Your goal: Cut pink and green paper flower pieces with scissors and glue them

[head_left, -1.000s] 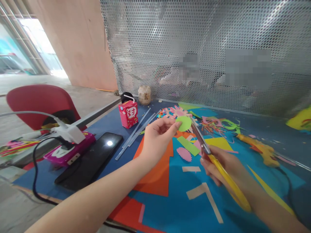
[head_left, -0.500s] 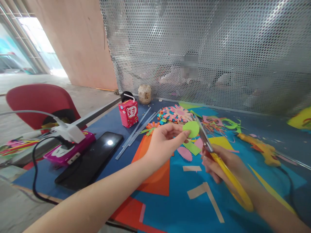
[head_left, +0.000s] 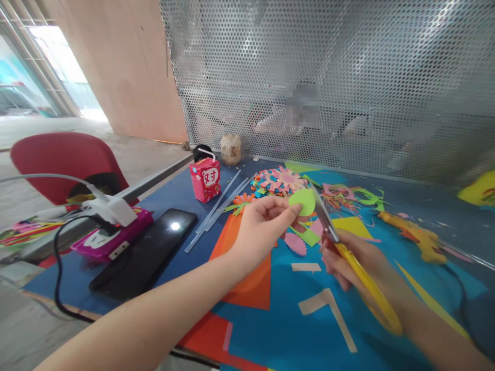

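Note:
My left hand (head_left: 263, 226) pinches a small light-green paper disc (head_left: 302, 201) between thumb and fingers, held above the table. My right hand (head_left: 353, 263) grips yellow-handled scissors (head_left: 350, 263); their blades point up and left and meet the right edge of the disc. Beneath both hands lie an orange sheet (head_left: 247, 275), blue sheets (head_left: 301, 330) and small cut scraps, among them a pink scalloped piece (head_left: 295, 243) and beige strips (head_left: 327, 309).
A pile of paper flowers (head_left: 279, 180) lies at the back by the perforated metal screen (head_left: 328, 82). To the left are a red drink carton (head_left: 204, 179), clear sticks (head_left: 220, 206), a black phone (head_left: 149, 252) and a pink case with charger (head_left: 112, 229). A glue gun (head_left: 415, 236) lies right.
My left hand carried the green disc to the right and toward me, then turned it slightly. The scissors stayed at its right edge. The flower pile behind came into view.

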